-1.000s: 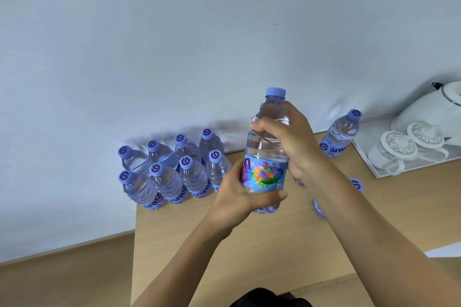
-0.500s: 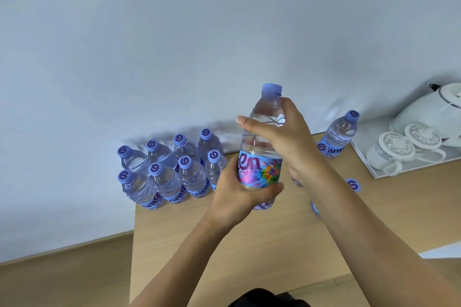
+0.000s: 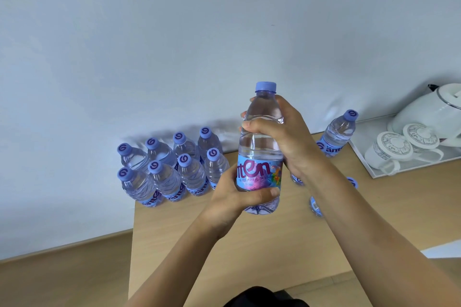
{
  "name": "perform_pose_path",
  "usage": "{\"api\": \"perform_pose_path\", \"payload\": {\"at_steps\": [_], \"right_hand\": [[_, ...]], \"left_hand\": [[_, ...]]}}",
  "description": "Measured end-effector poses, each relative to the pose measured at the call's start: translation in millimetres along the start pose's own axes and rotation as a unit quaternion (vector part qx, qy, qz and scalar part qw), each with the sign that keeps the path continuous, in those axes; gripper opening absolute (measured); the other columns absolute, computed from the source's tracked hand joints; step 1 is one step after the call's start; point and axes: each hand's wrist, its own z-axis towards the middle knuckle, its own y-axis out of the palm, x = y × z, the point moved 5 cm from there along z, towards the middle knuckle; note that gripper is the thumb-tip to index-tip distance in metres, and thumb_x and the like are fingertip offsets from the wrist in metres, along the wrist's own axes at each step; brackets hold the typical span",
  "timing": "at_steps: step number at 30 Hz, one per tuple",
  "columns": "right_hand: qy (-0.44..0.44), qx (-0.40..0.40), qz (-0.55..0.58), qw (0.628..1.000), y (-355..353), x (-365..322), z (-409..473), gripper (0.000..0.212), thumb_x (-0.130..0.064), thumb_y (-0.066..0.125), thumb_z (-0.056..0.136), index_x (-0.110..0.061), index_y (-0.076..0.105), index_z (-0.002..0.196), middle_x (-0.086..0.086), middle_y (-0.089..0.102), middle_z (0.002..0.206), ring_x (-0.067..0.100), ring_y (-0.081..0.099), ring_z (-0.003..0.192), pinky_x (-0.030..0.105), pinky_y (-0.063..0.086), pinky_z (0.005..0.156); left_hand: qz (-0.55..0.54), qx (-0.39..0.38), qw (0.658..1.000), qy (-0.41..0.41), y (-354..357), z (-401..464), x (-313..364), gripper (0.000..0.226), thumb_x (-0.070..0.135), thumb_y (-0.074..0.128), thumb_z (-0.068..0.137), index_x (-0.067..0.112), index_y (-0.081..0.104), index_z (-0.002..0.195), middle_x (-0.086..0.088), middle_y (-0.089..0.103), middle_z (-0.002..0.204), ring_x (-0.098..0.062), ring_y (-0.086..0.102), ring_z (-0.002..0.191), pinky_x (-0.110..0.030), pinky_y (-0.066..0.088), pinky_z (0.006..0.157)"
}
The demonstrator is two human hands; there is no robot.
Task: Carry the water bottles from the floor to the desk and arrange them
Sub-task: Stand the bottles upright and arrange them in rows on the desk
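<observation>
Bottle: the bottle (image 3: pixel 260 154) is up in the air over the desk (image 3: pixel 262 244), standing straight, not touching the wood.
Left hand: the left hand (image 3: pixel 239 197) wraps round the low part, thumb across the bright label.
Right hand: the right hand (image 3: pixel 282 132) wraps round the top part, just under the blue cap.
What changed: the bottle has turned a little in the hands. A second ago the picture side of the label faced us. Now the big letters face us. It also sits a bit higher.
What that means: I think the person is turning the label to face front before setting it down.
Group: eight bottles (image 3: pixel 172 169) stand close together in two rows at the back left of the desk, by the wall.
Others: one lone bottle (image 3: pixel 336 136) stands at the back right, next to the tray (image 3: pixel 369 164). More bottles peek out behind the right arm, mostly hidden.
Next: it likely goes down near the group, gently, so it does not knock the others.
Floor: no bottles show on the floor here, so I cannot tell how many are left.
</observation>
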Motion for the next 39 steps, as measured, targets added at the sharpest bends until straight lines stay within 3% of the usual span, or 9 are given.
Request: {"api": "perform_pose_path", "payload": {"at_steps": [4,7,10,13,18,21,27,32,39], "right_hand": [[-0.011,0.031,-0.068,0.997,1.7,2.2,-4.4,0.047,-0.033,0.084,0.063,-0.022,0.061,0.103,-0.002,0.073,0.093,0.017,0.073,0.084,0.032,0.058,0.072],[-0.005,0.068,-0.066,0.995,3.1,7.8,-6.6,0.046,-0.031,0.089,0.063,-0.024,0.061,0.099,-0.008,0.072,0.092,0.011,0.072,0.084,0.033,0.059,0.076],[-0.024,0.079,-0.061,0.995,4.1,7.6,-7.4,0.036,-0.018,0.085,0.066,-0.023,0.061,0.092,-0.013,0.07,0.082,0.006,0.069,0.073,0.022,0.055,0.063],[-0.01,0.049,-0.015,0.999,4.6,4.7,-6.0,0.034,-0.013,0.079,0.062,-0.018,0.061,0.091,-0.008,0.067,0.077,0.013,0.068,0.069,0.027,0.055,0.061],[0.019,-0.038,0.086,0.995,5.9,1.5,-0.9,0.036,-0.009,0.071,0.061,-0.016,0.066,0.095,0.006,0.066,0.087,0.031,0.064,0.084,0.045,0.054,0.079],[0.01,-0.047,0.059,0.997,7.0,0.7,-0.9,0.037,-0.012,0.073,0.064,-0.016,0.065,0.1,0.006,0.067,0.093,0.04,0.066,0.092,0.048,0.054,0.087],[-0.004,0.021,-0.024,1.0,9.7,8.8,-3.6,0.05,-0.033,0.085,0.064,-0.022,0.06,0.105,-0.01,0.072,0.09,0.01,0.072,0.083,0.019,0.054,0.067],[0.007,0.047,-0.008,0.999,15.8,20.6,-3.3,0.043,-0.021,0.081,0.063,-0.018,0.06,0.101,-0.007,0.071,0.087,0.011,0.071,0.076,0.021,0.054,0.064],[0.006,-0.01,-0.026,1.0,26.9,17.8,1.8,0.043,-0.02,0.079,0.061,-0.021,0.063,0.101,-0.008,0.072,0.086,0.01,0.071,0.075,0.02,0.053,0.063]], "left_hand": [[0.082,0.084,0.993,0.018,-4.1,-3.1,1.7,0.053,0.019,0.088,0.055,0.013,0.065,0.102,-0.005,0.074,0.09,-0.02,0.071,0.082,-0.033,0.06,0.074],[0.117,0.121,0.985,0.039,-4.1,-3.1,1.9,0.048,0.007,0.09,0.062,0.017,0.063,0.101,0.002,0.074,0.086,-0.012,0.071,0.074,-0.02,0.056,0.063],[0.108,0.108,0.987,0.042,-2.3,-4.4,0.0,0.05,0.005,0.09,0.061,0.017,0.062,0.101,0.001,0.074,0.086,-0.011,0.071,0.072,-0.021,0.056,0.06],[0.074,0.072,0.994,0.03,-1.9,-6.1,-0.2,0.051,0.013,0.091,0.057,0.019,0.065,0.101,-0.001,0.074,0.086,-0.015,0.071,0.076,-0.023,0.056,0.065],[-0.006,0.015,1.0,0.02,-3.7,-7.4,2.7,0.062,0.017,0.087,0.058,0.004,0.062,0.113,-0.025,0.068,0.102,-0.036,0.067,0.094,-0.044,0.056,0.087],[-0.001,0.029,0.999,0.018,-5.7,-7.7,2.6,0.062,0.016,0.087,0.056,0.002,0.062,0.111,-0.027,0.068,0.104,-0.037,0.068,0.094,-0.044,0.057,0.087],[0.075,0.102,0.991,0.031,-11.8,-9.0,4.7,0.051,0.014,0.09,0.059,0.012,0.064,0.103,-0.002,0.074,0.085,-0.014,0.071,0.075,-0.022,0.055,0.066],[0.073,0.099,0.992,0.019,-14.4,-11.3,-1.3,0.053,0.012,0.089,0.059,0.014,0.063,0.105,-0.002,0.074,0.089,-0.015,0.071,0.078,-0.022,0.055,0.067],[0.02,0.051,0.998,0.008,-19.6,-12.2,-3.6,0.05,0.008,0.086,0.057,0.01,0.066,0.103,-0.007,0.072,0.09,-0.02,0.069,0.082,-0.034,0.058,0.074]]}}
